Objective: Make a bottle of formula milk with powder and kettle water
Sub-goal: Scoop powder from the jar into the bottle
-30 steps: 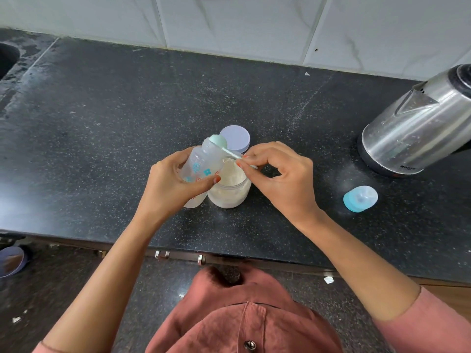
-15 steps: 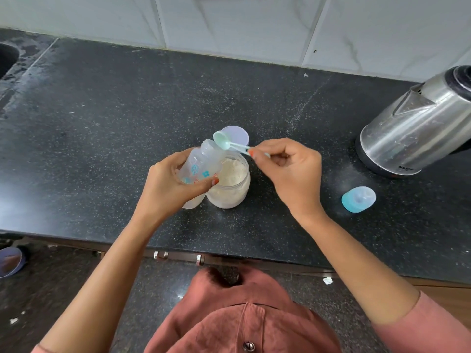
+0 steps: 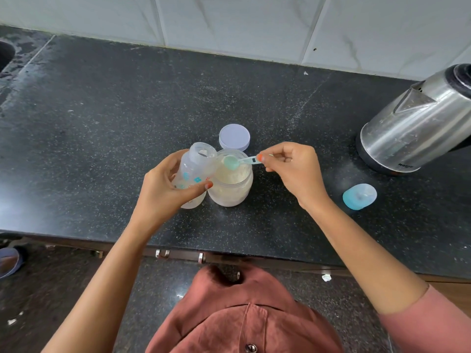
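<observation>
My left hand (image 3: 163, 189) grips a clear baby bottle (image 3: 195, 171) with blue prints, tilted with its open mouth toward the powder jar; a little powder shows inside the mouth. The open jar (image 3: 232, 186) of cream formula powder stands right beside the bottle on the black counter. My right hand (image 3: 293, 169) pinches the handle of a small teal scoop (image 3: 233, 162), whose bowl hangs over the jar's powder. The steel kettle (image 3: 418, 126) stands at the far right.
The jar's lilac lid (image 3: 234, 137) lies flat just behind the jar. A blue bottle cap with teat (image 3: 359, 196) lies right of my right hand. The counter's front edge (image 3: 229, 253) runs below my wrists; a sink corner (image 3: 5, 54) is at far left.
The scoop left the bottle's mouth, lifted, then swung right and down over the jar. The bottle stayed tilted in my left hand.
</observation>
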